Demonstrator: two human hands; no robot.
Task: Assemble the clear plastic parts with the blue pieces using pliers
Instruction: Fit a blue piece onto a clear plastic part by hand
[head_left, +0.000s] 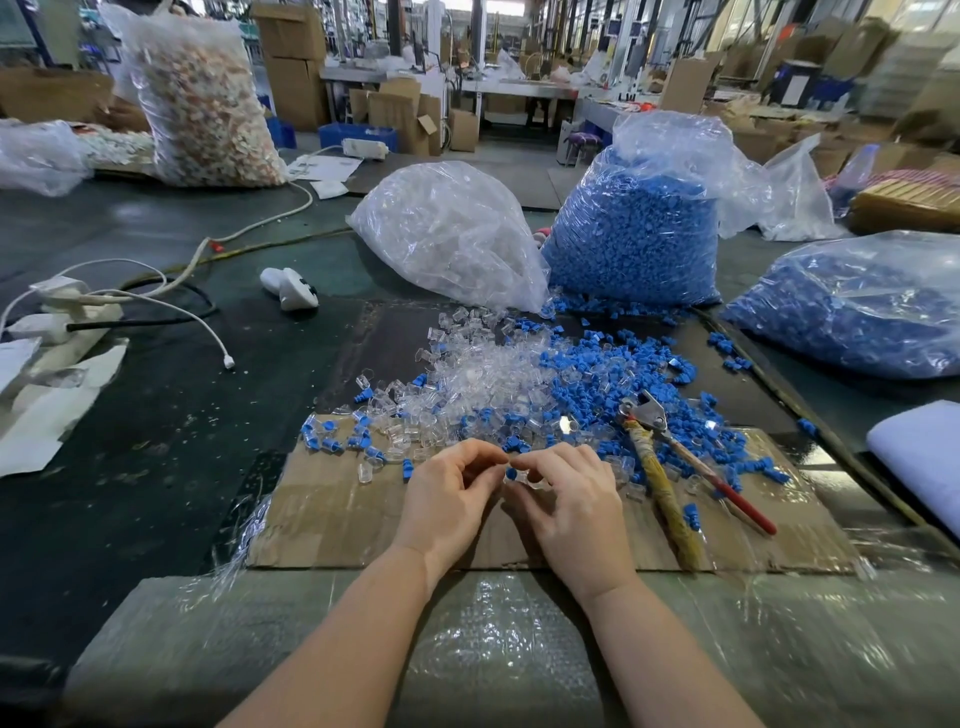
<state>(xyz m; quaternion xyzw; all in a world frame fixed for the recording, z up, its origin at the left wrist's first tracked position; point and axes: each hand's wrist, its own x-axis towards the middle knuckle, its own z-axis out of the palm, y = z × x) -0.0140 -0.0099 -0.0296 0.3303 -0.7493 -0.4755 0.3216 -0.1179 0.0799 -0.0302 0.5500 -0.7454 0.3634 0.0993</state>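
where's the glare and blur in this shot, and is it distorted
Head view: glare on the clear bag, and on the bubble wrap at the near edge; hands and pliers sharp, background shelving soft; wide-angle bend curves the table edges, corners smeared.

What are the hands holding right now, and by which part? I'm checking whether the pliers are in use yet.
Not the pliers; they lie on the cardboard. The right hand pinches a clear part with a blue piece at its end; the left hand meets it, its grip hidden.
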